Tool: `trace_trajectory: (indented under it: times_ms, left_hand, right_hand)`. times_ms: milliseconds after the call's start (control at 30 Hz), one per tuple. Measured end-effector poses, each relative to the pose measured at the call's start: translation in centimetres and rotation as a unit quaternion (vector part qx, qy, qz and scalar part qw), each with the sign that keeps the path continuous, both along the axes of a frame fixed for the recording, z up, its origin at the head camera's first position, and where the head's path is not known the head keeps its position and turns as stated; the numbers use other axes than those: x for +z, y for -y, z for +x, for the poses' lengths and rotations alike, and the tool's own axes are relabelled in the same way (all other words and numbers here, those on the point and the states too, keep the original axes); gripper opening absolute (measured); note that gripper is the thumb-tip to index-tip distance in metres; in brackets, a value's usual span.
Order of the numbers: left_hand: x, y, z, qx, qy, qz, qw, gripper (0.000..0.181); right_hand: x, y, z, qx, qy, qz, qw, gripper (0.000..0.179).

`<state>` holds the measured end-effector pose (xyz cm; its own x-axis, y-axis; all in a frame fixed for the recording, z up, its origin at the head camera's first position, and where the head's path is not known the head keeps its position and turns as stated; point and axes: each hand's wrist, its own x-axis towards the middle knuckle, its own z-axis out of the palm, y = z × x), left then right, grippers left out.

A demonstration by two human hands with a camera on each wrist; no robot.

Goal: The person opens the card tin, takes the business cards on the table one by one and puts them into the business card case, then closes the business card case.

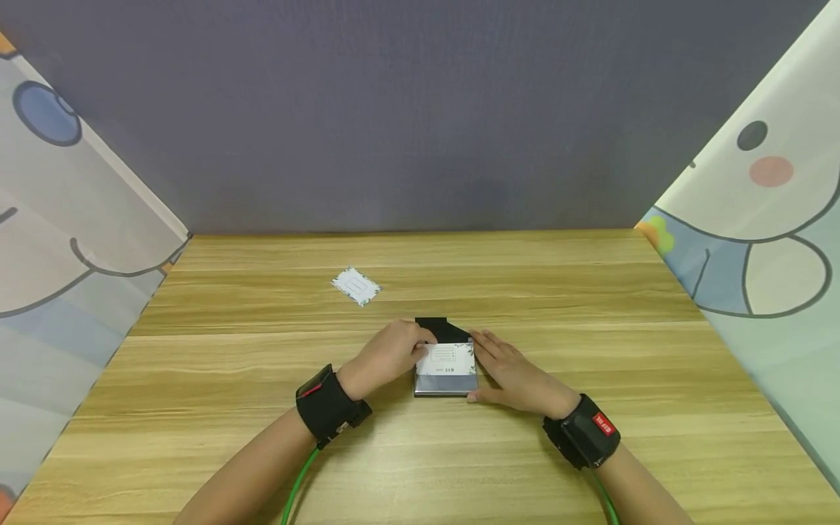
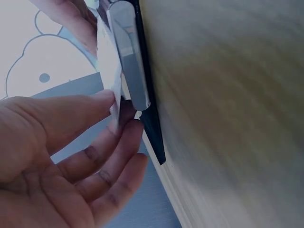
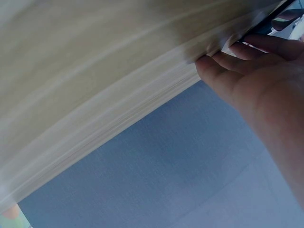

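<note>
A silver-and-black card case (image 1: 446, 386) lies on the table between the two hands, its black flap (image 1: 432, 327) opened toward the far side. Over the case is a white card (image 1: 453, 359) with a leafy border and printed lines. My left hand (image 1: 392, 351) pinches this card at its far left corner; the left wrist view has the thumb (image 2: 102, 102) on one face and fingers behind. Against the case's right side rests my right hand (image 1: 515, 375), fingers stretched along the edge and thumb near the close right corner.
Another white card (image 1: 356, 285) with a leafy border lies flat farther back on the wooden table (image 1: 564, 292). A dark grey panel (image 1: 420, 131) rises behind the table, and cartoon-printed sheets (image 1: 768, 240) flank it. Green cables (image 1: 298, 485) trail from both wrist straps.
</note>
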<state>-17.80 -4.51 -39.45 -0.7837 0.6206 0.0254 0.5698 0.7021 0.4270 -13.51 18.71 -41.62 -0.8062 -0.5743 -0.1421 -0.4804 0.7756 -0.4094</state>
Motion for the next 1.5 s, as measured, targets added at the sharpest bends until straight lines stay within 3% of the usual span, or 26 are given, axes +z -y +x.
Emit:
trace_trajectory:
  times_ms: [233, 333, 700, 933, 1167, 1300, 1400, 1500]
  left_hand:
    - [-0.1, 0.0, 0.3, -0.017, 0.047, -0.024, 0.9985, 0.021]
    - [-0.2, 0.0, 0.4, -0.026, 0.050, -0.037, 0.9977, 0.025]
    - [-0.2, 0.1, 0.4, -0.067, 0.028, -0.052, 0.9960, 0.027]
    - [-0.3, 0.2, 0.5, -0.106, -0.011, -0.056, 0.9928, 0.032]
    - [-0.3, 0.4, 0.4, -0.127, -0.020, -0.043, 0.9908, 0.030]
    - [-0.3, 0.8, 0.3, -0.109, -0.015, -0.040, 0.9931, 0.029]
    - [-0.3, 1.3, -0.1, -0.069, -0.010, -0.033, 0.9970, 0.031]
    - [-0.4, 2.1, -0.7, -0.030, -0.031, -0.011, 0.9990, 0.031]
  right_hand:
    - [0.1, 0.0, 0.0, 0.002, -0.001, -0.005, 1.0000, 0.085]
    - [0.1, 0.0, 0.0, 0.003, -0.003, -0.003, 1.0000, 0.085]
    - [0.2, 0.0, 0.0, 0.004, -0.006, -0.004, 1.0000, 0.085]
    - [0.1, 0.0, -0.1, 0.003, -0.002, -0.002, 1.0000, 0.085]
    - [0.1, 0.0, -0.1, 0.004, -0.005, 0.000, 1.0000, 0.084]
    - [0.1, 0.0, -0.1, 0.003, -0.003, -0.003, 1.0000, 0.084]
    - [0.1, 0.0, -0.1, 0.003, -0.004, -0.005, 1.0000, 0.085]
    - [0.1, -0.1, -0.1, 0.003, -0.003, -0.005, 1.0000, 0.085]
